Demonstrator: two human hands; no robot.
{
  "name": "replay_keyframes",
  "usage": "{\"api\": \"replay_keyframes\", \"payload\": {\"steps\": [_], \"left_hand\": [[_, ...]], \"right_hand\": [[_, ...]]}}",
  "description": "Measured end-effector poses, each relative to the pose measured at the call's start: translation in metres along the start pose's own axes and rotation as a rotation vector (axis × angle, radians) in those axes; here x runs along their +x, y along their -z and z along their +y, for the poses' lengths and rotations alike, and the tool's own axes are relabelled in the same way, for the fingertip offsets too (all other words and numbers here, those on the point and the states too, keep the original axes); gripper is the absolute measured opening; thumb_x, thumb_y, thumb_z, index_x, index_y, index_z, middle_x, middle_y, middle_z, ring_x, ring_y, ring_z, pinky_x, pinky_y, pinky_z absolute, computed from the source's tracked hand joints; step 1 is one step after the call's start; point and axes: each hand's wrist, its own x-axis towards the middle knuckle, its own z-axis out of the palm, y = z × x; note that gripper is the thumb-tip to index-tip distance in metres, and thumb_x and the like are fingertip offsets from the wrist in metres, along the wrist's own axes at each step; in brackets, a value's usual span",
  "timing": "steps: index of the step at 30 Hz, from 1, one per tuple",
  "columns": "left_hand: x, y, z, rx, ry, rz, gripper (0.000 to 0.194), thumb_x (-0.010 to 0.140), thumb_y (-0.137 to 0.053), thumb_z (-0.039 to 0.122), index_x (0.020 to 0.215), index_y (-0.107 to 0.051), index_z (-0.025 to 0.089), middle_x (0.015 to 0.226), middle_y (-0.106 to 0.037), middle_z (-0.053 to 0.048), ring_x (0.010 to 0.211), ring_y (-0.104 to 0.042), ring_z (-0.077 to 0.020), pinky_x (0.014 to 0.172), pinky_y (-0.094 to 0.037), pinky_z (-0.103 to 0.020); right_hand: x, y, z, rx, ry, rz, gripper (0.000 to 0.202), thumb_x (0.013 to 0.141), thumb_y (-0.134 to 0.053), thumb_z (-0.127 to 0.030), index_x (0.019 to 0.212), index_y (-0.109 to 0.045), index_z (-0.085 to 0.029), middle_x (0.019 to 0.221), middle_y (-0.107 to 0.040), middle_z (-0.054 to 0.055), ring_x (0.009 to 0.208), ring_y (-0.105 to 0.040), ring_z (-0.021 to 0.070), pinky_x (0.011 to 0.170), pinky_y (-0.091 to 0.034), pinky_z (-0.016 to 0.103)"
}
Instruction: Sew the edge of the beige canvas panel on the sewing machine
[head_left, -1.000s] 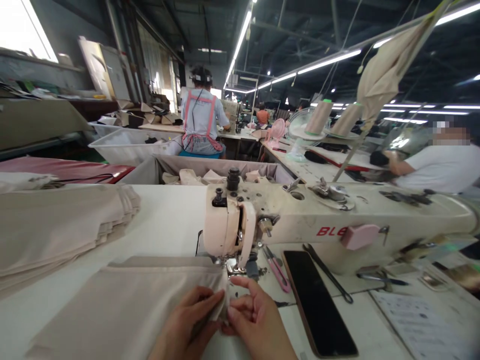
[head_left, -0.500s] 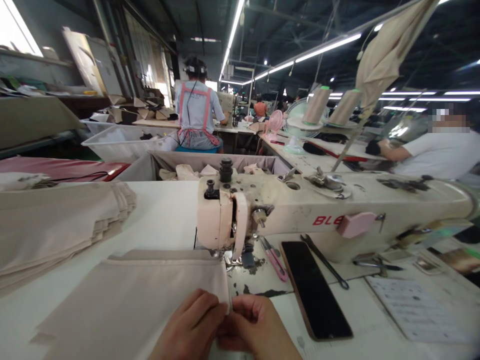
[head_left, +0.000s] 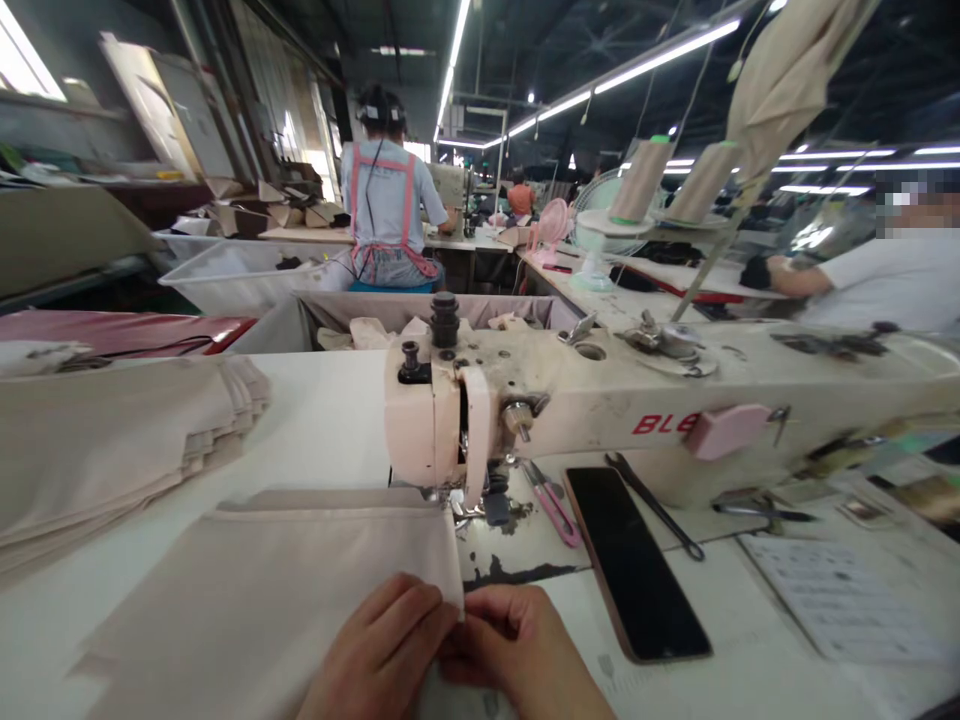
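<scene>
A beige fabric piece (head_left: 285,590) lies flat on the white table in front of the cream sewing machine (head_left: 600,410). My left hand (head_left: 379,655) and my right hand (head_left: 517,650) meet at the fabric's near right corner and pinch its edge between fingertips. The fabric's right edge runs up to the presser foot (head_left: 480,505) under the machine head. My wrists run out of the bottom of the picture.
A stack of folded beige fabric (head_left: 112,450) sits at the left. A black phone (head_left: 634,560), pink snips (head_left: 551,505), a wrench (head_left: 652,505) and a paper sheet (head_left: 832,600) lie at the right. Another worker sits ahead (head_left: 386,220), another at the right (head_left: 877,280).
My hands slid back along the fabric's right edge toward me, away from the presser foot, and now pinch the near corner. The view tilted slightly.
</scene>
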Motion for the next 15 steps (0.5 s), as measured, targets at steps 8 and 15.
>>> {"api": "replay_keyframes", "payload": {"steps": [8, 15], "left_hand": [[0.0015, 0.0025, 0.0028, 0.088, 0.021, -0.026, 0.025, 0.102, -0.038, 0.021, 0.094, -0.060, 0.015, 0.079, -0.062, -0.004, 0.071, -0.053, -0.0147, 0.067, -0.047, -0.022], [-0.0055, -0.0027, -0.0008, 0.085, 0.039, 0.056, 0.032, 0.103, -0.031, 0.023, 0.097, -0.061, 0.016, 0.082, -0.061, -0.004, 0.074, -0.053, -0.0146, 0.069, -0.046, -0.021]], "right_hand": [[-0.0019, 0.0017, -0.0036, 0.138, 0.004, -0.124, 0.025, 0.064, -0.059, -0.017, 0.077, -0.079, -0.015, 0.068, -0.070, 0.001, 0.071, -0.065, 0.0144, 0.081, -0.049, 0.026], [-0.0038, -0.0001, -0.0054, 0.233, 0.017, -0.206, 0.041, 0.055, -0.049, -0.014, 0.084, -0.078, -0.015, 0.081, -0.075, 0.003, 0.087, -0.068, 0.0173, 0.094, -0.045, 0.028]]}}
